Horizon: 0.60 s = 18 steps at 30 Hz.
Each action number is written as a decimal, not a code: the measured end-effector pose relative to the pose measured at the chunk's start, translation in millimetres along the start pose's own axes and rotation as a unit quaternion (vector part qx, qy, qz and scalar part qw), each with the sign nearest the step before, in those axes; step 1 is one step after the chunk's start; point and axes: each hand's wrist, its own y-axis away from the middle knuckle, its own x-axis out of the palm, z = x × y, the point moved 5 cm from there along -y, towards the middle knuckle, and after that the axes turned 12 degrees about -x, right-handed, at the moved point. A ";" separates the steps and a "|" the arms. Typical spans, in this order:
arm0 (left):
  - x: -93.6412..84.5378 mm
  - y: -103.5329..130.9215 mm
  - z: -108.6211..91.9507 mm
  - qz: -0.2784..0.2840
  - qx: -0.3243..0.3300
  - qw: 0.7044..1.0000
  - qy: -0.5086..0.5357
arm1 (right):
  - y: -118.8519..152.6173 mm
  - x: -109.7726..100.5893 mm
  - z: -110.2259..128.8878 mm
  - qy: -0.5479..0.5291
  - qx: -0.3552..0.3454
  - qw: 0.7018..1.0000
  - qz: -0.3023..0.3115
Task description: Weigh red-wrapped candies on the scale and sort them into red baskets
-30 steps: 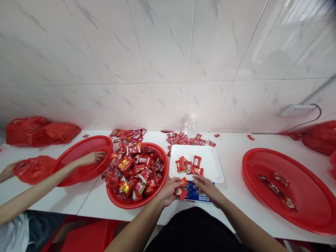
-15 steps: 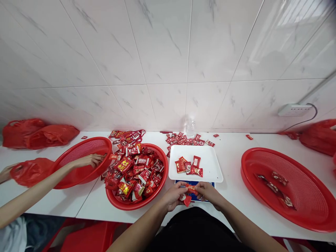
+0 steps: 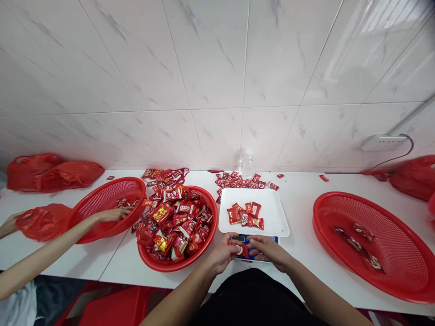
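Note:
My left hand (image 3: 224,253) is closed on a small red-wrapped candy (image 3: 244,250) with a white patch, low over the blue scale (image 3: 263,256). On the candy's other side is my right hand (image 3: 270,252), its fingers apart at the wrapper's end; whether they touch it I cannot tell. Just beyond both hands, a white tray (image 3: 280,222) rests on the scale and carries several red candy packets (image 3: 244,217). Left of my hands stands a red basket (image 3: 212,226) heaped with wrapped candies (image 3: 185,208).
At the left, a co-worker's hand (image 3: 113,213) reaches into another red basket (image 3: 102,190); their other hand (image 3: 10,224) is at a red plastic bag (image 3: 44,222). A large red basket (image 3: 404,217) on the right holds several packets. Small red packets (image 3: 234,180) lie along the wall.
One more small red packet lies on the tray, and the one both hands held is gone from them. My right fingers have opened. The co-worker's hand has moved slightly, with packets now in that basket.

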 end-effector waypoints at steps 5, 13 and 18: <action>15.1 8.3 -6.6 -0.005 0.050 0.995 -0.091 | 5.9 10.6 -11.9 0.023 -0.007 0.999 0.036; 28.7 18.3 -6.8 -0.004 0.064 0.988 -0.141 | 16.5 10.8 -5.6 0.035 -0.015 0.999 0.025; 25.2 16.6 4.6 0.015 0.010 0.984 -0.180 | 24.1 11.3 -2.2 0.052 -0.030 0.998 0.012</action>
